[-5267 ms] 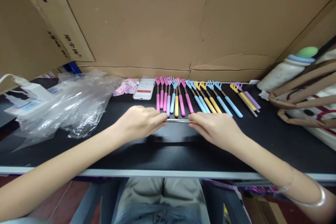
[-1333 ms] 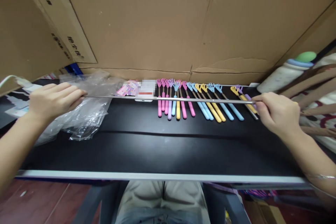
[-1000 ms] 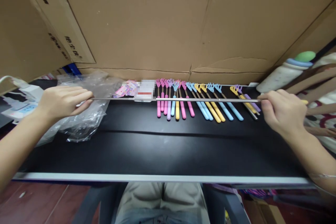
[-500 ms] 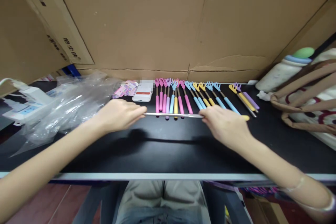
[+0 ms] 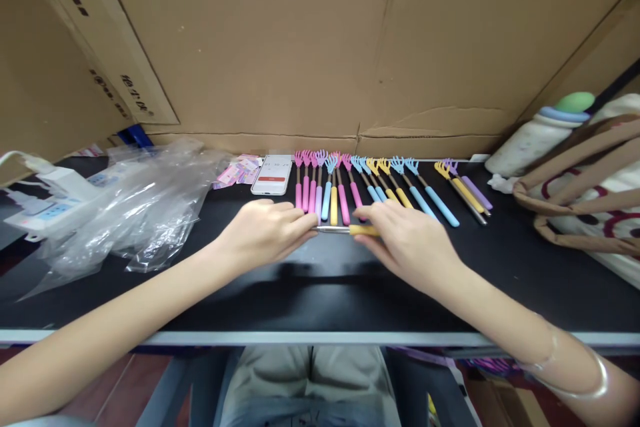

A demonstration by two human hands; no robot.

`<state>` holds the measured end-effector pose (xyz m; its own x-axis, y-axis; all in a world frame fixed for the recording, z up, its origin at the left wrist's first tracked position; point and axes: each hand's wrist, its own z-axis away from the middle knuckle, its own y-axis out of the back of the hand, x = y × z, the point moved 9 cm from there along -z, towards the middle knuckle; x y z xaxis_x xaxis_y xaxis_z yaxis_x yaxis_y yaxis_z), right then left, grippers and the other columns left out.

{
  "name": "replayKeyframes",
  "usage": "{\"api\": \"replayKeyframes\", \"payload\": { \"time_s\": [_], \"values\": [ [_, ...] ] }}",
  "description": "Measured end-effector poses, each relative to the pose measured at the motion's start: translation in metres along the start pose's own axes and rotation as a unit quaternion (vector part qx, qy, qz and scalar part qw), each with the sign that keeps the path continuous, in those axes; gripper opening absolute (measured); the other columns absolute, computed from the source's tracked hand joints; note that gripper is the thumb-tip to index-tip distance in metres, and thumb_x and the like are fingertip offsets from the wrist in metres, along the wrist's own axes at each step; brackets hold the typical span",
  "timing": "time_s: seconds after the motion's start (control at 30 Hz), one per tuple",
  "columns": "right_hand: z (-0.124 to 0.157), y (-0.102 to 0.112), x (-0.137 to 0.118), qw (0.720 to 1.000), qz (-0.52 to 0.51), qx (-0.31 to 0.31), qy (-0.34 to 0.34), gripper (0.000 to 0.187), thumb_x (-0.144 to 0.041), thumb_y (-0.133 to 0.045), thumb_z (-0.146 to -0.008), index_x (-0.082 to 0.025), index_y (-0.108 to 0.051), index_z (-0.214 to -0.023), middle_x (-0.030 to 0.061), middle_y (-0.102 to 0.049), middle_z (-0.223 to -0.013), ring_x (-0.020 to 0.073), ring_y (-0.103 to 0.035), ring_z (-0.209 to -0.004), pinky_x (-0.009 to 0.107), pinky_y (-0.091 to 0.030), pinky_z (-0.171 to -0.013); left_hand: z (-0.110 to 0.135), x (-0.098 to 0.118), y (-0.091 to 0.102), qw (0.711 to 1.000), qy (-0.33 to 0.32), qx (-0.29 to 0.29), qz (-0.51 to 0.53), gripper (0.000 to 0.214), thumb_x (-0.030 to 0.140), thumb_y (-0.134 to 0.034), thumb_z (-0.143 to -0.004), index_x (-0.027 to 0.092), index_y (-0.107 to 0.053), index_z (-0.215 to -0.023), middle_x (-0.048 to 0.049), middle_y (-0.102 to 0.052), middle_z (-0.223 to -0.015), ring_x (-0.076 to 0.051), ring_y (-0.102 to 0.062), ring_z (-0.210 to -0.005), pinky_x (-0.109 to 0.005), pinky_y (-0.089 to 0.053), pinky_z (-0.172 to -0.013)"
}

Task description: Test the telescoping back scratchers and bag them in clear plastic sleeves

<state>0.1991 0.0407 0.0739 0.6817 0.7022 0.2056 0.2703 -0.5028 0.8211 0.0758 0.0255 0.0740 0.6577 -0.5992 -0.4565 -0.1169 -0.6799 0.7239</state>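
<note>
Between my hands, above the dark tabletop, is a thin metal rod with a yellow handle [image 5: 364, 231], held level; it resembles the back scratchers in the row behind. My left hand [image 5: 270, 230] is closed around the rod's left end, hiding what is there. My right hand [image 5: 407, 233] grips the yellow handle. Just beyond my fingers lie several small claw-headed back scratchers with pink [image 5: 343, 205], blue [image 5: 443, 207] and yellow grips, heads pointing away. A yellow one [image 5: 463, 190] and a purple one [image 5: 477, 192] lie apart to the right, beside a bare metal rod end.
On the left, clear plastic bags [image 5: 150, 200] lie against a power strip [image 5: 45, 210]. A phone [image 5: 272, 175] and pink printed cards [image 5: 239, 170] sit behind. A bottle [image 5: 540, 137] and a fabric bag [image 5: 590, 187] stand right. Cardboard [image 5: 280, 47] walls the back.
My hands have come closer together, and the exposed metal rod between them is much shorter. My right hand now holds the yellow handle, which earlier stuck out on its far side.
</note>
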Motion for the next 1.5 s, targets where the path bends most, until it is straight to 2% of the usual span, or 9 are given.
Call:
{"api": "replayKeyframes", "payload": {
  "time_s": [0.17,0.47,0.67,0.77,0.93,1.03,1.13,1.27,1.5],
  "values": [
    [0.01,-0.01,0.02,0.998,0.043,-0.045,-0.032,0.037,-0.04,-0.03,-0.1,-0.021,-0.056,-0.083,0.0011,-0.064,-0.071,0.0125,-0.055,-0.058,0.025,-0.024,-0.049,0.004,-0.007,-0.002,1.0,0.001,0.016,-0.023,0.031,0.027,-0.038,-0.099,0.019,-0.053,-0.074,0.0032,-0.055,-0.055,-0.011,-0.052,-0.048,-0.026,-0.025,-0.046],
    [0.004,-0.024,-0.02,0.997,0.039,-0.028,0.059,0.028,-0.025,-0.035,-0.099,-0.018,-0.06,-0.087,-0.0005,-0.062,-0.064,0.0102,-0.049,-0.045,0.027,-0.017,-0.046,-0.003,0.02,-0.018,0.999,-0.023,-0.002,0.027,0.022,0.02,-0.045,-0.096,0.018,-0.049,-0.074,0.0028,-0.055,-0.056,-0.012,-0.056,-0.05,-0.026,-0.03,-0.047],
    [0.001,-0.02,-0.02,0.997,0.025,-0.02,0.067,0.032,-0.029,-0.034,-0.1,-0.019,-0.062,-0.088,-0.0007,-0.064,-0.065,0.0086,-0.051,-0.047,0.026,-0.019,-0.046,-0.006,0.02,-0.011,0.999,-0.021,-0.006,0.024,0.021,0.025,-0.045,-0.096,0.019,-0.052,-0.077,0.0029,-0.056,-0.058,-0.012,-0.056,-0.05,-0.026,-0.032,-0.047],
    [0.018,-0.008,0.01,0.996,0.069,-0.007,0.062,0.032,-0.03,-0.036,-0.099,-0.02,-0.064,-0.087,-0.001,-0.065,-0.065,0.0088,-0.054,-0.05,0.025,-0.022,-0.048,0.007,-0.004,-0.003,0.999,-0.025,-0.024,0.007,0.029,0.029,-0.039,-0.098,0.02,-0.053,-0.074,0.0036,-0.056,-0.057,-0.011,-0.054,-0.048,-0.025,-0.032,-0.047],
    [0.078,0.026,0.1,0.964,0.255,0.053,0.056,0.03,-0.032,-0.042,-0.096,-0.02,-0.066,-0.081,0.0023,-0.069,-0.073,0.013,-0.057,-0.06,0.024,-0.032,-0.052,0.061,-0.073,0.014,0.992,-0.006,-0.038,-0.122,0.036,0.035,-0.038,-0.1,0.022,-0.056,-0.071,0.0038,-0.062,-0.063,-0.011,-0.055,-0.057,-0.025,-0.033,-0.055],
    [0.104,0.031,0.143,0.958,0.287,0.022,0.021,0.036,-0.038,-0.041,-0.095,-0.02,-0.066,-0.077,0.0039,-0.069,-0.074,0.014,-0.055,-0.061,0.025,-0.035,-0.054,0.087,-0.094,0.017,0.984,-0.011,-0.047,-0.169,0.037,0.037,-0.042,-0.098,0.022,-0.055,-0.067,0.0041,-0.056,-0.058,-0.013,-0.049,-0.055,-0.025,-0.033,-0.057],
    [0.111,0.029,0.162,0.965,0.26,-0.034,-0.027,0.038,-0.043,-0.039,-0.095,-0.022,-0.066,-0.078,0.0049,-0.067,-0.073,0.0151,-0.055,-0.067,0.026,-0.037,-0.061,0.097,-0.098,0.015,0.98,-0.014,-0.052,-0.19,0.034,0.037,-0.046,-0.097,0.022,-0.055,-0.068,0.0043,-0.056,-0.061,-0.013,-0.048,-0.058,-0.024,-0.034,-0.061],
    [0.111,0.037,0.165,0.967,0.253,-0.021,-0.015,0.036,-0.043,-0.04,-0.095,-0.023,-0.064,-0.078,0.0066,-0.064,-0.07,0.0164,-0.054,-0.07,0.03,-0.036,-0.064,0.107,-0.107,0.015,0.975,-0.002,-0.055,-0.217,0.031,0.036,-0.048,-0.096,0.022,-0.055,-0.07,0.0042,-0.058,-0.063,-0.014,-0.052,-0.066,-0.024,-0.036,-0.064],
    [0.132,0.042,0.218,0.966,0.229,-0.055,-0.105,0.031,-0.046,-0.046,-0.088,-0.024,-0.062,-0.072,0.0087,-0.058,-0.064,0.0195,-0.05,-0.067,0.033,-0.032,-0.063,0.13,-0.122,0.021,0.965,-0.004,-0.065,-0.253,0.03,0.033,-0.048,-0.096,0.023,-0.054,-0.069,0.0054,-0.062,-0.063,-0.013,-0.054,-0.064,-0.023,-0.036,-0.062]
  ]
}}
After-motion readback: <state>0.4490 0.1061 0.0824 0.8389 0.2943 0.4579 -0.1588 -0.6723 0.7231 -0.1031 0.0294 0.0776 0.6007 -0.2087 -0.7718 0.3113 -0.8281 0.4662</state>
